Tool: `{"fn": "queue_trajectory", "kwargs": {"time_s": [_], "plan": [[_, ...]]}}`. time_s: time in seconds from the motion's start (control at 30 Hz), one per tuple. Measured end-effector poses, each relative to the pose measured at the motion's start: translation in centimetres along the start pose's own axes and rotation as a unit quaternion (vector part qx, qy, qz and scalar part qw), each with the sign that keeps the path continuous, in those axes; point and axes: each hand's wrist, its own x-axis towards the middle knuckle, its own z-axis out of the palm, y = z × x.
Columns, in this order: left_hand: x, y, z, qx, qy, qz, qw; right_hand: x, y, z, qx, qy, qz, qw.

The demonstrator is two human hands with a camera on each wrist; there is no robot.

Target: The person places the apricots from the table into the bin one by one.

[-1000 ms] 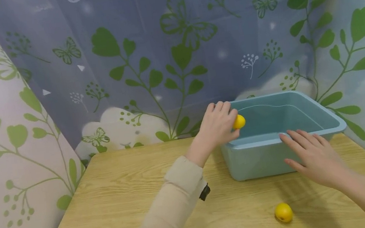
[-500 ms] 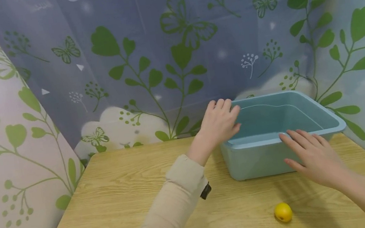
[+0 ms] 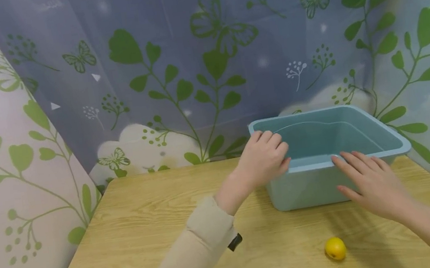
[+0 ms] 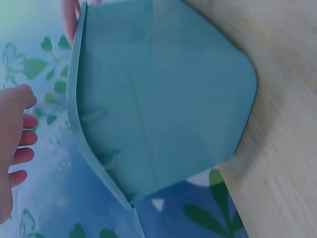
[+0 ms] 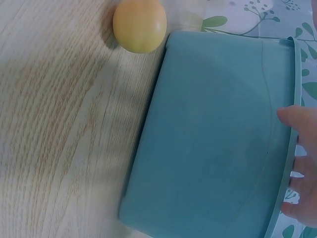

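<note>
My left hand is over the near left corner of a blue-green plastic basin, its fingers loosely curled. In the left wrist view the left hand shows beside the basin's rim with nothing in its fingers. My right hand rests its fairly straight fingers at the front rim. In the right wrist view, the right hand has its thumb on the near side of that rim. A yellow round fruit lies on the table in front of the basin. The basin's floor is hidden behind its front wall.
The wood-grain table runs up to a patterned cloth backdrop with leaves and butterflies, which also hangs at both sides. The basin stands at the table's back right. A tiny orange sliver shows at the bottom edge of the head view.
The yellow fruit that the left hand held over the basin has been let go and is out of sight. The left hand has since come slightly nearer and down. The right hand stays put.
</note>
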Motion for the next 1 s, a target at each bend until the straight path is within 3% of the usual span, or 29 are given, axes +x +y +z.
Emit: {"fn": "queue_trajectory", "kwargs": {"time_s": [0.2, 0.33, 0.53, 0.73, 1.0], "plan": [[-0.6, 2.4, -0.6, -0.001, 0.06, 0.049, 0.997, 0.1, 0.0, -0.1, -0.004, -0.002, 0.004, 1.0], [-1.1, 4.2, -0.9, -0.008, 0.069, 0.083, 0.9941, 0.1, -0.1, -0.2, -0.006, -0.007, 0.007, 0.9999], [-2.0, 6.7, -1.7, -0.057, 0.019, 0.116, 0.9914, 0.0, -0.2, -0.2, -0.006, -0.006, 0.005, 1.0], [-2.8, 8.5, -2.3, -0.075, 0.015, 0.141, 0.9871, -0.1, -0.1, 0.0, -0.004, 0.004, 0.0, 1.0], [-4.0, 10.9, -2.7, -0.129, -0.021, 0.174, 0.9761, 0.0, -0.1, 0.0, -0.005, 0.007, 0.0, 1.0]]}}
